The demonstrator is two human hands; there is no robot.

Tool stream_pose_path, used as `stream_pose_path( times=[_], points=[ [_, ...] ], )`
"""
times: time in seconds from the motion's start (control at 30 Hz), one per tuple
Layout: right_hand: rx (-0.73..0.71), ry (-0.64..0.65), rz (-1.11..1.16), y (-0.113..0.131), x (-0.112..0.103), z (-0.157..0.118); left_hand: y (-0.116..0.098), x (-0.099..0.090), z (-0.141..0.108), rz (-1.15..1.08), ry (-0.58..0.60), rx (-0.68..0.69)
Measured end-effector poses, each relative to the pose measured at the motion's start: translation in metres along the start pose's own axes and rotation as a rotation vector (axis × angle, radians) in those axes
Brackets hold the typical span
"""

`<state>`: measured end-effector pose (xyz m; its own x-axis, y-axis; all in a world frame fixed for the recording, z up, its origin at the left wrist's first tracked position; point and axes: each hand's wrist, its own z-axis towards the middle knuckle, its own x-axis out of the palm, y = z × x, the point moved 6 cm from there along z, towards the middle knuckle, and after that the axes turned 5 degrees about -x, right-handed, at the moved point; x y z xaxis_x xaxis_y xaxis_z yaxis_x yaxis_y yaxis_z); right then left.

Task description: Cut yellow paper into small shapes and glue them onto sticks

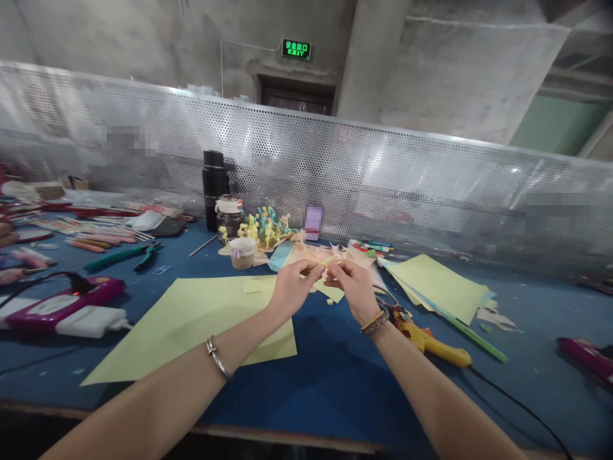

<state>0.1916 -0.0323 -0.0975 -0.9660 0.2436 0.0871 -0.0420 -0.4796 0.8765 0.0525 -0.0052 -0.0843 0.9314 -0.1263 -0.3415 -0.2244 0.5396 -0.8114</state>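
Observation:
My left hand (294, 289) and my right hand (352, 287) meet above the blue work table (335, 377), their fingertips pinching a small pale yellow paper strip (329, 263). Its exact shape is partly hidden by my fingers. Beneath my left forearm lies a large pale green paper sheet (186, 329). Scraps of peach paper (306, 254) are spread just beyond my hands. Close to my right wrist rests a yellow glue gun (426, 342), with a black cord trailing toward the lower right. To its upper right sits a stack of pale green paper (438, 287).
A perforated metal screen (306, 153) runs along the table's far side. Before it stand a black thermos (214, 185), a glass jar (228, 217), a small cup (242, 253) and yellow-and-teal paper figures (265, 231). Green-handled pliers (122, 257) and a magenta device (62, 305) lie left.

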Motion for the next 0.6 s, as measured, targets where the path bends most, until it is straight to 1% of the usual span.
stream_pose_path(
  times=[0.2,0.43,0.5,0.6],
  points=[
    [-0.004,-0.032,-0.040,-0.0008,-0.0017,-0.0007,-0.0029,0.0001,-0.0017,0.042,0.008,0.018],
    [0.013,0.006,0.019,-0.0002,0.0002,0.0003,0.0058,0.0071,0.0007,-0.082,0.077,-0.041],
    [0.018,-0.006,0.005,-0.0009,-0.0009,0.0007,0.0040,0.0067,0.0003,-0.065,0.071,-0.018],
    [0.017,-0.039,-0.037,-0.0028,-0.0034,0.0005,-0.0022,0.0037,-0.0016,-0.020,0.033,0.035]
  ],
)
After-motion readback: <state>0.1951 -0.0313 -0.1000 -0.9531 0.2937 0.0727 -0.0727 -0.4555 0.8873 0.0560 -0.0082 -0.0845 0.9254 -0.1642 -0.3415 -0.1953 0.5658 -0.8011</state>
